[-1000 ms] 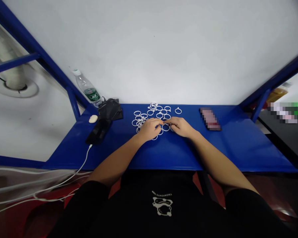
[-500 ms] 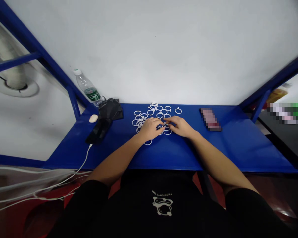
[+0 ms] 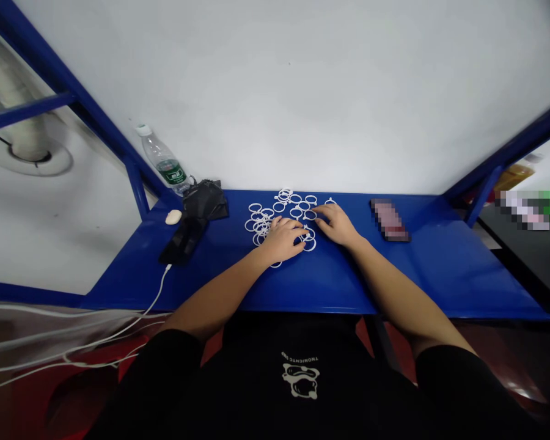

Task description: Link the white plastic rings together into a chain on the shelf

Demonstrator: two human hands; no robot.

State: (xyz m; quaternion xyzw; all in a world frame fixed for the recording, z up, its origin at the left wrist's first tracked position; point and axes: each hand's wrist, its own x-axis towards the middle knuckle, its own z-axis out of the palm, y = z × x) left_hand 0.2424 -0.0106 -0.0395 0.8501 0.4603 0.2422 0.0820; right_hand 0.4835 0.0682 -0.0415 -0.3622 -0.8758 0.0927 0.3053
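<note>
Several thin white plastic rings, each with a small eyelet, lie on the blue table; they look like curtain rings. My left hand [image 3: 282, 240] rests palm down over the pile, its fingers stretched to the right above a white ring [image 3: 310, 250], and it hides part of the heap. To its right, my right hand [image 3: 335, 224] has its thumb and index finger apart. Those fingertips are beside or touching another white ring [image 3: 310, 219]; contact is unclear. Behind the right hand, a lone ring [image 3: 330, 200] is partly covered.
A phone [image 3: 389, 220] lies right of my hands on the blue table [image 3: 458, 263]. At left are a plastic bottle [image 3: 170, 171], a black bag-like item [image 3: 206, 198], a small cream object [image 3: 173, 217] and a white cable [image 3: 158, 293]. A white wall [image 3: 293, 110] stands behind.
My hands were close together, fingertips meeting over the rings. Now they are apart: the right hand has shifted slightly up and right, and the left has flattened over the pile.
</note>
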